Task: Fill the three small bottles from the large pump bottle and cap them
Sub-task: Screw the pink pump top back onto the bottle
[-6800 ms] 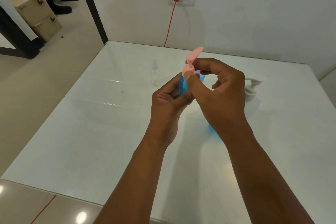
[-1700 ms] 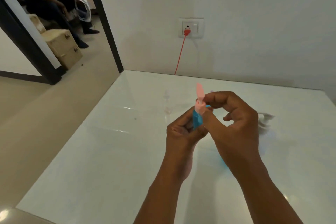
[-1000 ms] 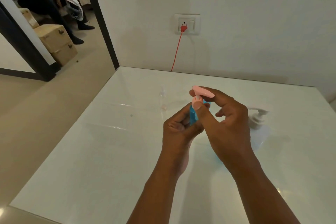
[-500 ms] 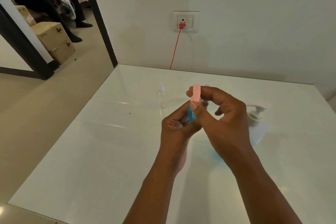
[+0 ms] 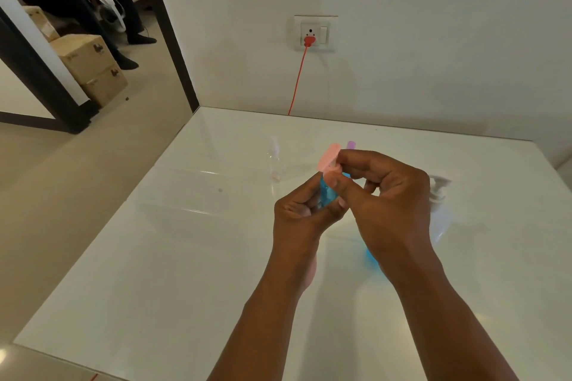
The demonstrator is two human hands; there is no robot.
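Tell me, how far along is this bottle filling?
In hand: the left hand grips a small bottle of blue liquid, already filled, while the right hand pinches its pink cap. Left: the clear small bottle on the table looks empty. The third is mostly hidden.

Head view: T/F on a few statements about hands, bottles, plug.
1. The left hand grips the blue bottle. True.
2. The right hand rests flat on the table. False: it pinches the pink cap at the top of the blue bottle.
3. A clear bottle stands on the table left of the hands. True.
4. The pump bottle lies on its side. False: it stands upright, right of the right hand.
5. The red plug is in the wall socket. True.
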